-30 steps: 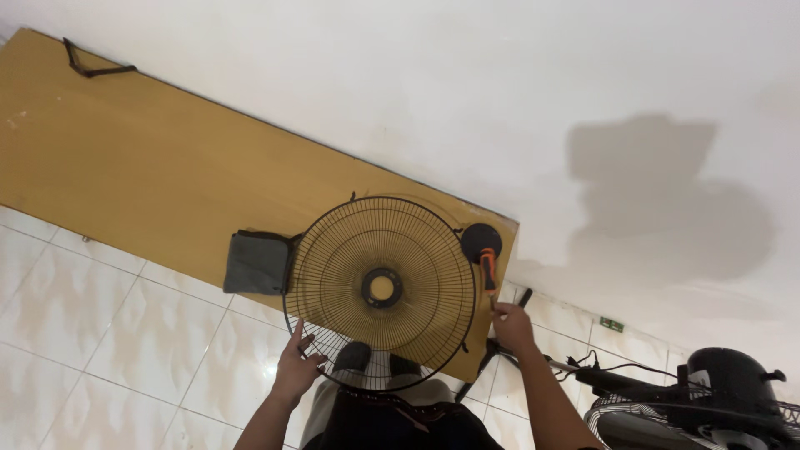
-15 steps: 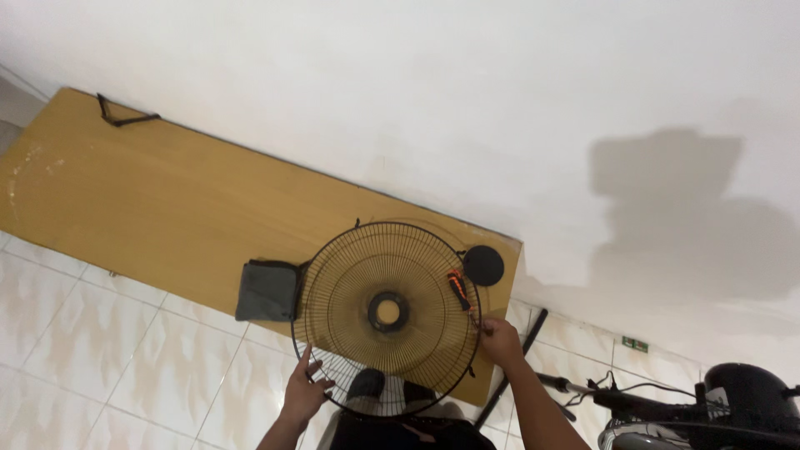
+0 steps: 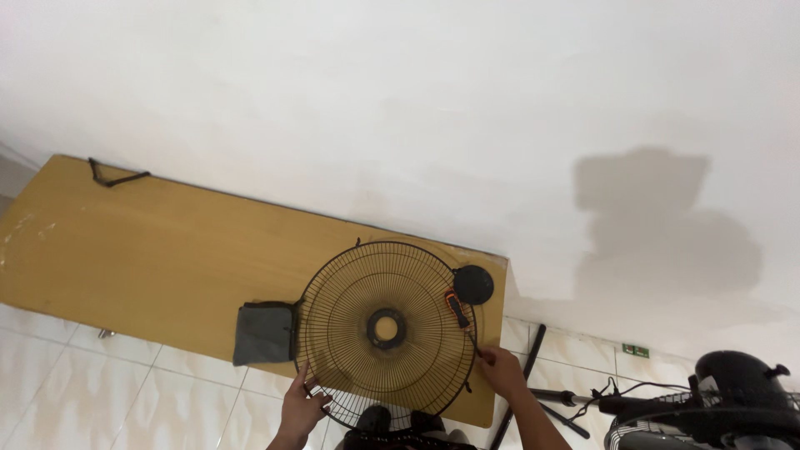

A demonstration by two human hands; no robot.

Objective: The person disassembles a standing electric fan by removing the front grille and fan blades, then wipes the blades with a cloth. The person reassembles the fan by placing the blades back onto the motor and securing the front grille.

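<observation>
A round black wire fan guard (image 3: 386,329) lies flat on the wooden table (image 3: 150,250), its near rim over the table's front edge. My left hand (image 3: 302,406) grips the guard's lower left rim. My right hand (image 3: 502,370) holds the guard's right rim. An orange-and-black screwdriver (image 3: 457,309) lies across the guard's right side, its tip near my right hand. A black round cap (image 3: 473,284) sits just past the guard's upper right.
A dark grey pouch (image 3: 263,333) lies left of the guard at the table edge. A black cord (image 3: 112,177) sits at the far left corner. A black standing fan (image 3: 717,400) and black poles (image 3: 521,379) are on the tiled floor at right.
The view has shifted, so the table and guard sit lower and more central. Both hands have stayed on the guard's rim; the screwdriver rests on the guard.
</observation>
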